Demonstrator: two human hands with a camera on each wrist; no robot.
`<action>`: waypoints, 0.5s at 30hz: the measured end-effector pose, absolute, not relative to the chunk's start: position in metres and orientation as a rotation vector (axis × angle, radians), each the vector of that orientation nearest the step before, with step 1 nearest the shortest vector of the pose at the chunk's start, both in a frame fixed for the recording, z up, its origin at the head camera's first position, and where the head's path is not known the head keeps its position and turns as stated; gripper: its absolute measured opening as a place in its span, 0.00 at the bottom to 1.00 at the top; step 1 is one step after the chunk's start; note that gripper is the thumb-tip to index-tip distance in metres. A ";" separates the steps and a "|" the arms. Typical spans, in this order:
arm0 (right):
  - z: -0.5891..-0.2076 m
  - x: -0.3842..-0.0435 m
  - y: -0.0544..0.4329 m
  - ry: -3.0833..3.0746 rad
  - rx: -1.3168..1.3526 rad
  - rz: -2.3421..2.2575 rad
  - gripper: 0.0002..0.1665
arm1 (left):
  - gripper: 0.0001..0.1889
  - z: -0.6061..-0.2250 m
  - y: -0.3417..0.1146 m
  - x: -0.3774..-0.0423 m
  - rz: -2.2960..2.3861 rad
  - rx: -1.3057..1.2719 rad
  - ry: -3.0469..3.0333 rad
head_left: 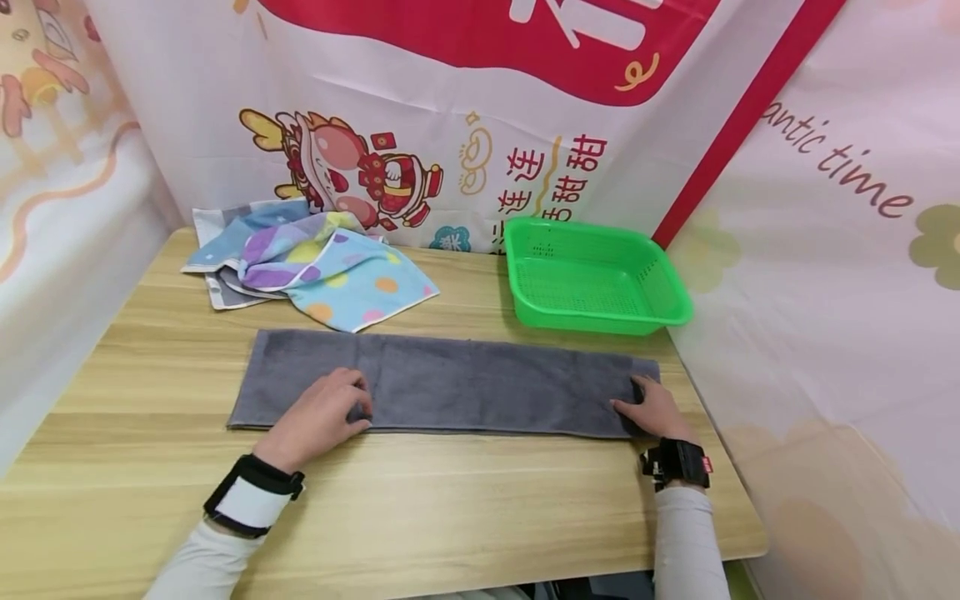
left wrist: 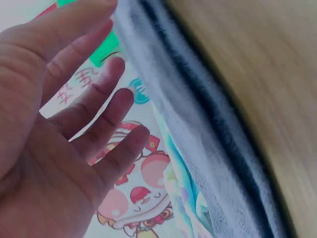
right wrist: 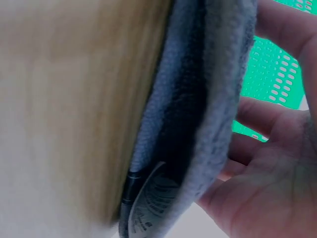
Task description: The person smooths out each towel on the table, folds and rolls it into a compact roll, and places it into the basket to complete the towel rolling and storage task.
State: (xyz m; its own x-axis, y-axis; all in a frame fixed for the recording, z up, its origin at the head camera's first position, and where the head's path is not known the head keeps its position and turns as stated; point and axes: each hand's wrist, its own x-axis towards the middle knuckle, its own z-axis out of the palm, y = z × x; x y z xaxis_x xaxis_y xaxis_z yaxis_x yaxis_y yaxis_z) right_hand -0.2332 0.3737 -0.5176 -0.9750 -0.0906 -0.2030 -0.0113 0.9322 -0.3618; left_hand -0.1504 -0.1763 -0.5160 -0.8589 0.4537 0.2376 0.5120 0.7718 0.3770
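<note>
A grey towel (head_left: 465,383), folded into a long strip, lies across the table. My left hand (head_left: 326,417) is over its front edge, left of the middle. In the left wrist view the fingers (left wrist: 116,106) are spread and loosely bent beside the towel's layered edge (left wrist: 183,99), with nothing gripped. My right hand (head_left: 654,410) rests on the strip's right end, thumb and fingers apart on the upper layer. The right wrist view shows the fold gaping, with a printed label (right wrist: 153,201) between layers; some right fingertips are hidden behind the cloth.
A crumpled pile of patterned towels (head_left: 315,258), blue with coloured dots, lies at the back left of the wooden table (head_left: 450,508). At the back right stands a green plastic basket (head_left: 592,321). Printed cloth hangings (head_left: 420,75) enclose the back and sides.
</note>
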 end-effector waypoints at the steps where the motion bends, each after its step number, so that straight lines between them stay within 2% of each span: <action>1: -0.518 -0.233 0.374 2.871 -0.070 -0.545 0.49 | 0.08 -0.517 -0.175 -0.152 -0.614 -0.797 -2.826; 5: -0.518 -0.232 0.375 2.874 -0.056 -0.568 0.49 | 0.07 -0.520 -0.171 -0.156 -0.520 -0.849 -2.826; 15: -0.516 -0.231 0.375 2.880 -0.063 -0.562 0.49 | 0.14 -0.513 -0.161 -0.149 -0.446 -0.873 -2.807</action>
State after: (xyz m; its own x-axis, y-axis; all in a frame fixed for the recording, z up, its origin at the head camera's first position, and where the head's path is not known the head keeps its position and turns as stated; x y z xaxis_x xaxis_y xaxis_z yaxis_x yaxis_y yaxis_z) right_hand -0.2314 0.3751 -0.5158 -0.9778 -0.0812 -0.1931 -0.0027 0.9266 -0.3759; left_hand -0.1488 -0.1608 -0.5129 -0.8148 0.5253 0.2453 0.5754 0.7843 0.2319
